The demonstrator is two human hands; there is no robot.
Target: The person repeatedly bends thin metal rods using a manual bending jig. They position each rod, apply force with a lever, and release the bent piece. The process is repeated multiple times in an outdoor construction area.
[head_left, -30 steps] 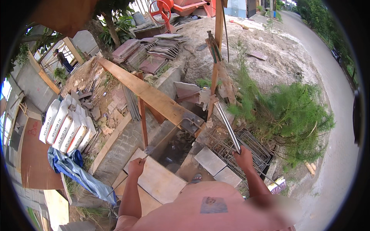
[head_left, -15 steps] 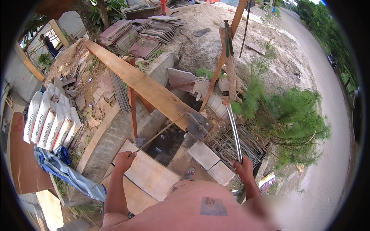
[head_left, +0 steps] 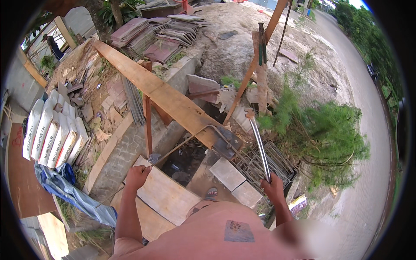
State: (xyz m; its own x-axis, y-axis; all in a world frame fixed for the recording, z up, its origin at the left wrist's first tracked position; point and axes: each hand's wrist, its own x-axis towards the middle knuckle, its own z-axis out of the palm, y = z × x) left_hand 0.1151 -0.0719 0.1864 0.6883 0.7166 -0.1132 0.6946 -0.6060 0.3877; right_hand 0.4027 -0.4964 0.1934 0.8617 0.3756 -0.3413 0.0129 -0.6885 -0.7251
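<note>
Head view: a person's two bare hands at an outdoor work site, seen from above. The left hand (head_left: 138, 177) has its grip closed around a thin metal rod (head_left: 182, 144). The rod runs from the fist up to the near end of a sloping wooden plank (head_left: 156, 89), where it turns in a bend above a dark metal plate (head_left: 226, 145); the other length passes behind the fist toward the lower left. The right hand (head_left: 273, 187) has its grip closed around the lower end of a silvery bar (head_left: 260, 149). The bar slants upward, and its rusty, notched head (head_left: 249, 113) stands apart from the rod and the plate. Beneath the bar lies a pile of bent metal frames (head_left: 284, 162), just beside two pale slabs (head_left: 229, 174). Flat boards (head_left: 169, 190) lie near the left forearm, and a sandalled foot (head_left: 211, 193) shows between boards and slabs. To the left, white sacks (head_left: 56, 134) are stacked above a blue-grey tarp (head_left: 78, 195). Beyond the plank sit piled roof tiles (head_left: 169, 34); to the right grows a feathery green plant (head_left: 325, 134).
</note>
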